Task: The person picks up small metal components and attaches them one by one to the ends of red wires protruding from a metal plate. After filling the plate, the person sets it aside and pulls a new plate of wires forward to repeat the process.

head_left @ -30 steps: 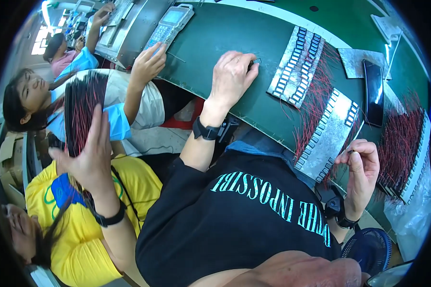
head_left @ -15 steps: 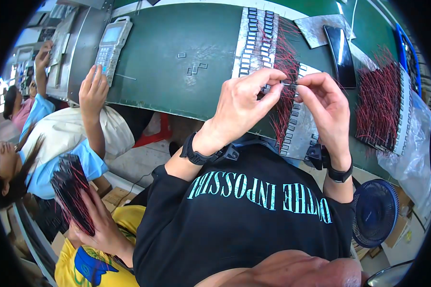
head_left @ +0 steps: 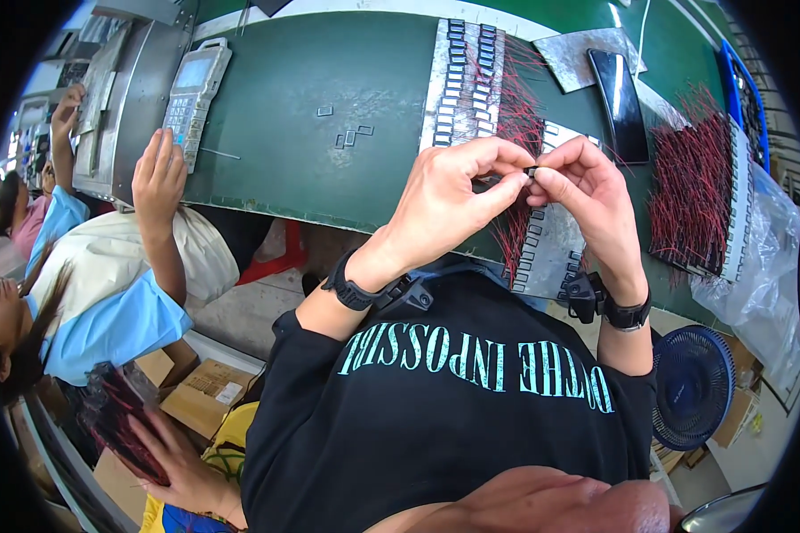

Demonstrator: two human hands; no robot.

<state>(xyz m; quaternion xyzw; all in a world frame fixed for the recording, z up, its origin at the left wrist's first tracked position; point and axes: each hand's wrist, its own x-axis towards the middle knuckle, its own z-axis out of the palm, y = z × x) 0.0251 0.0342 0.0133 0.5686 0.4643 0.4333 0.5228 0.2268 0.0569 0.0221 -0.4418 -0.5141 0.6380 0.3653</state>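
Observation:
A small black rectangular piece (head_left: 531,172) is pinched between the fingertips of my left hand (head_left: 449,191) and my right hand (head_left: 589,188). Both hands are closed and almost meet, partly hiding the piece. Below them, a metal plate (head_left: 549,244) carries a row of small rectangular parts with thin red and black wires (head_left: 512,235). Just beyond my left hand, another metal plate (head_left: 431,89) bears two rows of similar dark-framed parts, with red wires spreading off its right side.
Several loose small frames (head_left: 350,138) lie on the green table (head_left: 284,80). A phone (head_left: 617,102) and a wired stack (head_left: 693,191) stand to the right, a grey keypad device (head_left: 191,93) to the left. Co-workers sit at left; one hand holds a wire bundle (head_left: 120,413).
My hands have drawn closer together around the small piece, which was stretched between them before. At lower left, the co-worker's wire bundle has moved down. The whole view has shifted slightly.

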